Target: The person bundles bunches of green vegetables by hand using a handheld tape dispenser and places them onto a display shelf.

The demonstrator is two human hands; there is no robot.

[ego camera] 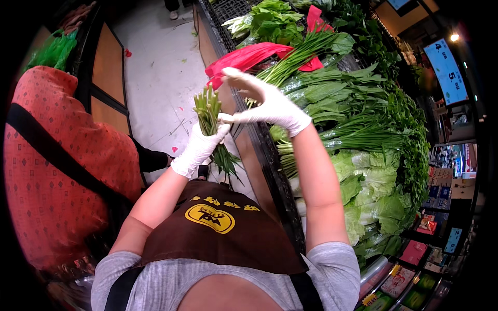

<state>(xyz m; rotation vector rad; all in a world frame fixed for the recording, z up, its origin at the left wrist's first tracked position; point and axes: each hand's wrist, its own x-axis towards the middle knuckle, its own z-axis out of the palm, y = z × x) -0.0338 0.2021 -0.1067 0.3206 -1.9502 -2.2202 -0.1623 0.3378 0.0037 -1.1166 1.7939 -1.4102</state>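
Observation:
My left hand (197, 149), in a white glove, is closed round a bunch of green-stemmed leafy vegetables (209, 109). The cut stems point away from me and the narrow leaves hang below the fist. My right hand (258, 102), gloved too, has its fingers and thumb spread apart just right of the stems, nothing seen between them; the thumb tip is close to the left thumb. Beyond the right hand, a red plastic bag (249, 58) lies at the display's edge, near a bundle of thin green stalks (299, 56).
The vegetable display (272, 167) runs along my right, with lettuce (365, 194) and leafy bundles (330, 93). A person in a red patterned top (70, 155) stands close on my left. A green plastic bag (54, 50) lies beyond them. Another person's foot (174, 14) shows far up the aisle floor (159, 70).

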